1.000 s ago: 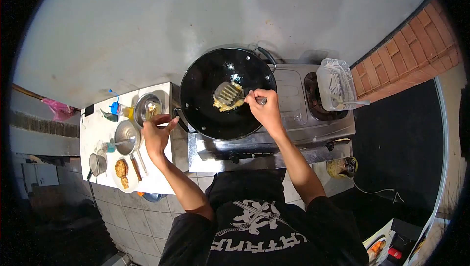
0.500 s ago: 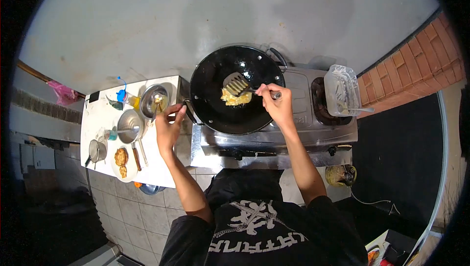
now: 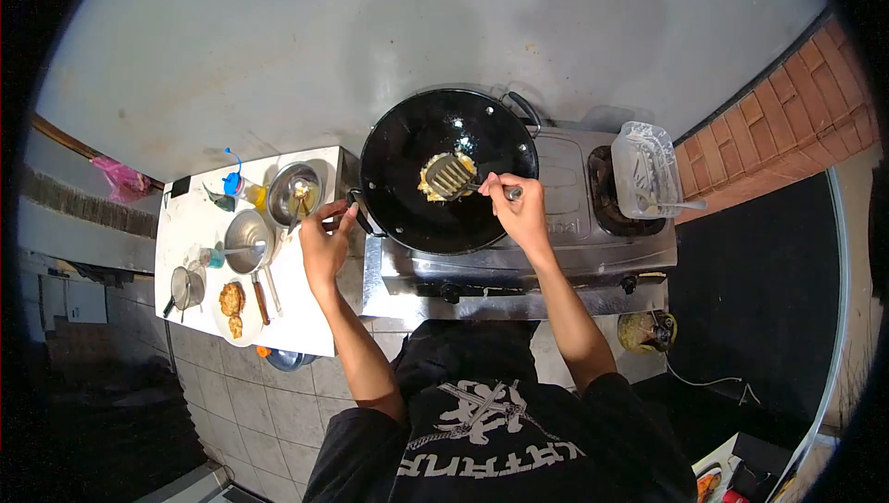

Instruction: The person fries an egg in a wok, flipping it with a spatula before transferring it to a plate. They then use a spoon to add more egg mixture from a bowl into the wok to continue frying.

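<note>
Wok [image 3: 394, 165] glossy mtl; spatula [image 3: 449, 177] prob. mtl.

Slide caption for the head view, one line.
Right hand holds a slotted spatula over food in a black wok; left hand at its handle.

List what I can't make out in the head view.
Head view: underside of the yellow fried food, hidden by its top and the slotted metal spatula.
Head view: any flame beneath the round black metal wok, hidden by the wok.
Head view: whether the left hand grips the wok's curved black handle; contact too small to tell.
Head view: pale contents of the shiny round metal bowl, too small.
</note>
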